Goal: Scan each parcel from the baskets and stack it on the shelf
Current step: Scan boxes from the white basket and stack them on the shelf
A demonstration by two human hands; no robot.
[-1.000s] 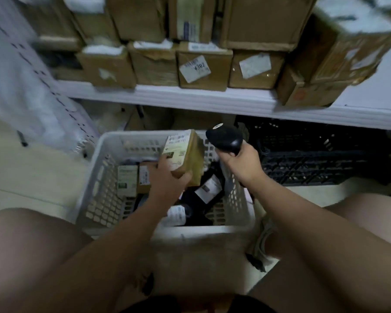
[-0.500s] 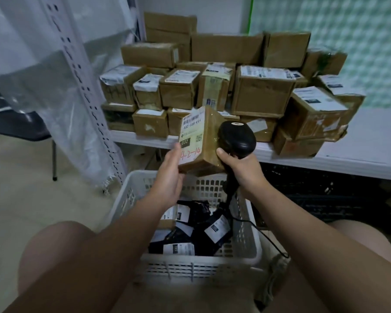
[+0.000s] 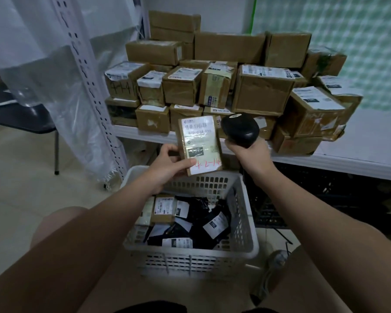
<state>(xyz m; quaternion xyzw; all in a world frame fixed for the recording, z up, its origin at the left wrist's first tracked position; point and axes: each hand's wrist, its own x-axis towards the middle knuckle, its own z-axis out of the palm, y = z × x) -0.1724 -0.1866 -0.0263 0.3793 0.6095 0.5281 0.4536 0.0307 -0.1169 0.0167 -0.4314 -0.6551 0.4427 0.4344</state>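
Observation:
My left hand grips a small brown cardboard parcel by its lower left corner, label facing me, with red handwriting along its bottom. My right hand holds a black handheld barcode scanner just right of the parcel, its head nearly touching it. Both are raised above a white plastic basket that holds several black bagged parcels and a few small boxes. Behind stands the white shelf stacked with several brown parcels.
A black crate sits under the shelf to the right of the basket. A perforated white shelf post with clear plastic sheeting hangs at left. A dark chair stands far left. My knees frame the basket.
My left hand lifted the parcel out of the basket and turned its label toward me. The scanner rose alongside it. My view tilted up to show the shelf stack.

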